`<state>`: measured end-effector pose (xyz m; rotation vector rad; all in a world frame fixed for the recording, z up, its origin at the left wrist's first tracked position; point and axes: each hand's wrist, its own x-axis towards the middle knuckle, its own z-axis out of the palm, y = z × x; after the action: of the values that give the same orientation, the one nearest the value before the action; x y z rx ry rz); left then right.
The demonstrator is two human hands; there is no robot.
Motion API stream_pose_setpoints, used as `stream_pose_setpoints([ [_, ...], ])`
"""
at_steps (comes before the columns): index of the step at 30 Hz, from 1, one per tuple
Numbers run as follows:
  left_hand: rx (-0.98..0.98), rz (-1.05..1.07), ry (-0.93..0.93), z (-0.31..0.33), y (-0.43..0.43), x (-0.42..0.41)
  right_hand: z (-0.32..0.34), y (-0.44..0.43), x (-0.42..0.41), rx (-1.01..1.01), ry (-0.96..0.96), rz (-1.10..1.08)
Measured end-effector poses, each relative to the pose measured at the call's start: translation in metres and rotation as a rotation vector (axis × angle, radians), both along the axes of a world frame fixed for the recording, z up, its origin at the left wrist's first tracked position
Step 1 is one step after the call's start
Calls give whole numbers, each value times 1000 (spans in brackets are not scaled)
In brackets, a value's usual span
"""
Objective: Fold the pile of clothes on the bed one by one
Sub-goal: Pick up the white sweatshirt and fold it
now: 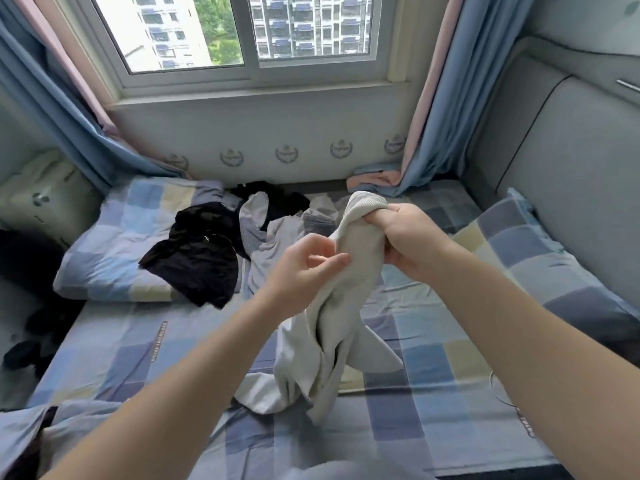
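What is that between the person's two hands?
In the head view, a white garment: the right hand grips its bunched top, and the left hand is at its edge.

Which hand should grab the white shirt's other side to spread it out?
Left: the left hand hovers close beside the white shirt with no clear grip, while the right hand holds its top.

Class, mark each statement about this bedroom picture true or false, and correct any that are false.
1. The right hand grips the white garment near its top. True.
2. The white garment lies folded flat on the bed. False: it hangs unfolded from the hand, its lower end crumpled on the bed.
3. A black garment lies partly on the checked pillow. True.
4. The curtains are red. False: they are blue with pink edging.
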<state>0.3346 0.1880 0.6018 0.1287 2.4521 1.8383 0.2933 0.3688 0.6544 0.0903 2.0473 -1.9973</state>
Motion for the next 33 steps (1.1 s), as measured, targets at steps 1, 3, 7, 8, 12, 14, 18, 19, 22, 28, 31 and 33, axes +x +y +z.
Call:
stream_pose_setpoints([
  [1, -6, -23, -12, -5, 5, 1, 2, 2, -1, -25, -12, -13],
  [3, -25, -28, -5, -15, 11, 3, 5, 6, -2, -66, -34, -34],
  [7, -125, -31, 43, -27, 17, 4, 4, 16, -4, -116, -92, -12],
  [8, -138, -39, 47, -28, 19, 4, 2, 18, -5, -117, -101, -4],
  [12, -48, 101, 27, -24, 19, -1, -15, 27, -6, -182, -179, -8],
  [14, -10, 176, 26, -16, 17, -6, -30, 34, -3, -203, -173, 20],
  [18, 120, 170, 36, 5, 24, -16, -59, 39, 11, -8, 17, -12],
  [19, 122, 141, 40, 9, 26, -18, -66, 37, 15, 9, 65, 22],
  [22, 192, 81, 48, 17, 32, -21, -87, 30, 29, -55, 26, 178],
  [28, 281, 143, 63, 29, 25, -38, -122, 15, 35, 120, -23, 198],
  [31, 437, 224, 40, 25, 15, -47, -106, 20, 29, 154, 92, 148],
  [33, 592, 187, -93, 19, 12, -48, -88, 28, 23, 169, 154, 135],
])
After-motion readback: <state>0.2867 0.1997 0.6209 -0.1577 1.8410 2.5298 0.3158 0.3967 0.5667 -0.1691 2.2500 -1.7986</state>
